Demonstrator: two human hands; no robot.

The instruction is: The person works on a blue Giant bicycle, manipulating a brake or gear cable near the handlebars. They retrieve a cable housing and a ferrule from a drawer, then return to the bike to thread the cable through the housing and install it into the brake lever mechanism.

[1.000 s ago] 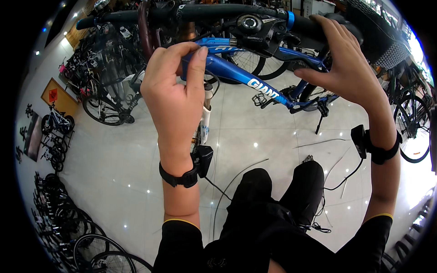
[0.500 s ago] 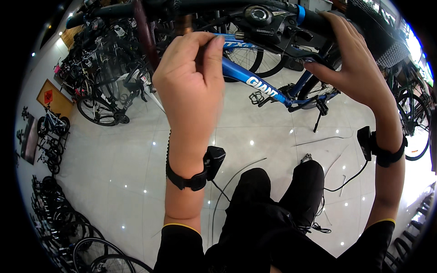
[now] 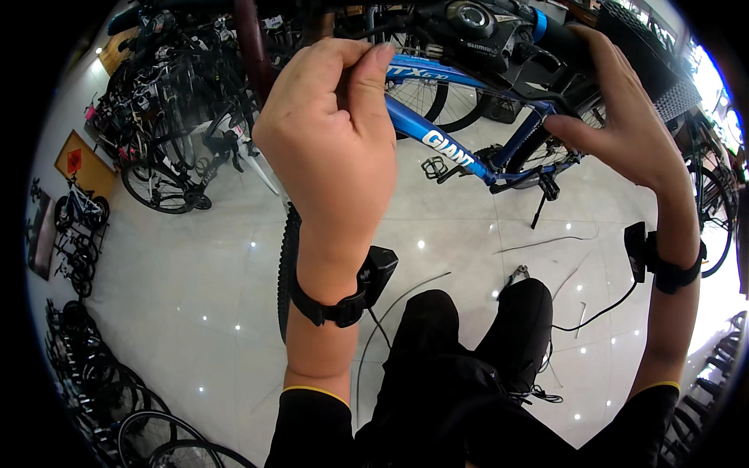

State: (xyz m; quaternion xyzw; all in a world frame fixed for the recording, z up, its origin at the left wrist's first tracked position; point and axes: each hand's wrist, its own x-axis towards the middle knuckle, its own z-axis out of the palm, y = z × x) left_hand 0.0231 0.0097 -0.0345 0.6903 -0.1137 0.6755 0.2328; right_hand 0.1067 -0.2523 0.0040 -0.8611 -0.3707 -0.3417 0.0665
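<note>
A blue bicycle frame [image 3: 413, 121] stands in front of me. Close to the black shifter [image 3: 470, 19] on its handlebar, my left hand [image 3: 331, 129] is closed, thumb and index finger pinched together. Whatever lies in that pinch is too small to make out; a small cable adjuster [image 3: 425, 51] sits just right of the fingertips. My right hand [image 3: 636, 129] is wrapped over the black handlebar grip [image 3: 563, 37], its fingers partly hidden behind it. The right thumb reaches below the grip, near the brake lever [image 3: 550, 97].
Cut cable pieces [image 3: 546, 242] lie on the tiled floor, and a plier-like tool [image 3: 516, 274] is beside my knee. Many bicycles [image 3: 168, 187] crowd the left side. A black basket [image 3: 644, 51] is at the upper right. Wires [image 3: 597, 318] hang from my wrist straps.
The handlebar and shifter have shifted slightly right in view. My left hand has risen a little, still pinched, and my right hand has moved slightly right with the grip.
</note>
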